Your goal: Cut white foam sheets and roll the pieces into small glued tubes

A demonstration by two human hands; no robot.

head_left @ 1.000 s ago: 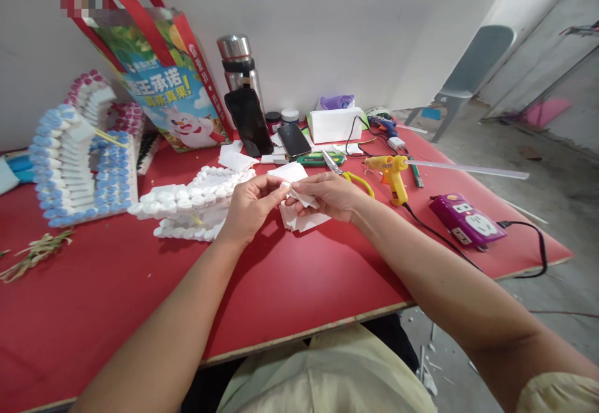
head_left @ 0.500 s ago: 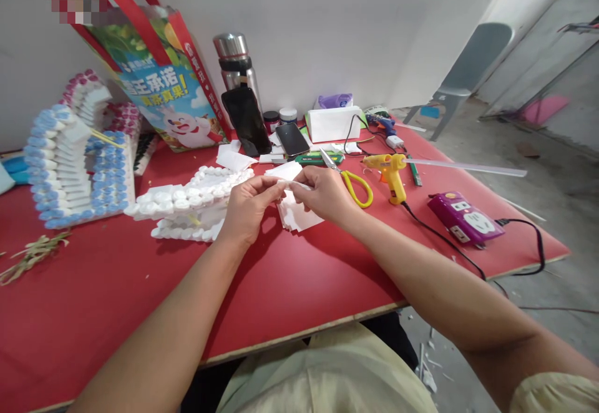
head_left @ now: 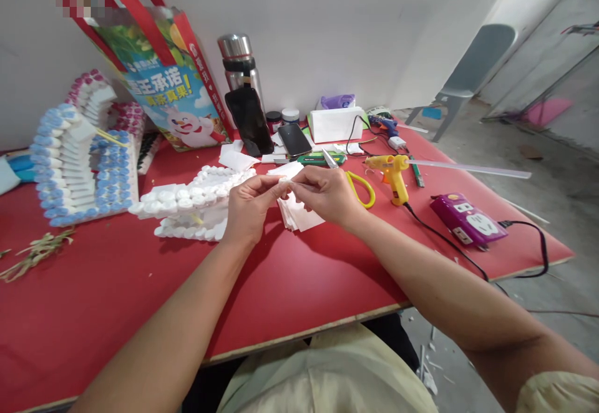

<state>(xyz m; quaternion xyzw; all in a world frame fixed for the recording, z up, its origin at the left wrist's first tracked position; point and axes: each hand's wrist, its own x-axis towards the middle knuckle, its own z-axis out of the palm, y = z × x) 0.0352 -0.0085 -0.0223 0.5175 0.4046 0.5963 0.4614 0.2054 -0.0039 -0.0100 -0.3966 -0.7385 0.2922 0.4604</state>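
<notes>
Holds a small white piece (head_left: 283,181) pinched in left hand (head_left: 247,209) and right hand (head_left: 329,194), near white paper sheets (head_left: 303,215) on a red bench (head_left: 299,282) before a pale wall (head_left: 374,38), with grey chair (head_left: 484,57) on littered floor (head_left: 505,138) beyond.

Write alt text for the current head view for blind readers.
A left hand and right hand pinch a small, mostly hidden white piece above a red table, near stacked white paper. At left sits a white craft model; at right, yellow-handled scissors, a yellow glue gun and a purple power socket.
</notes>
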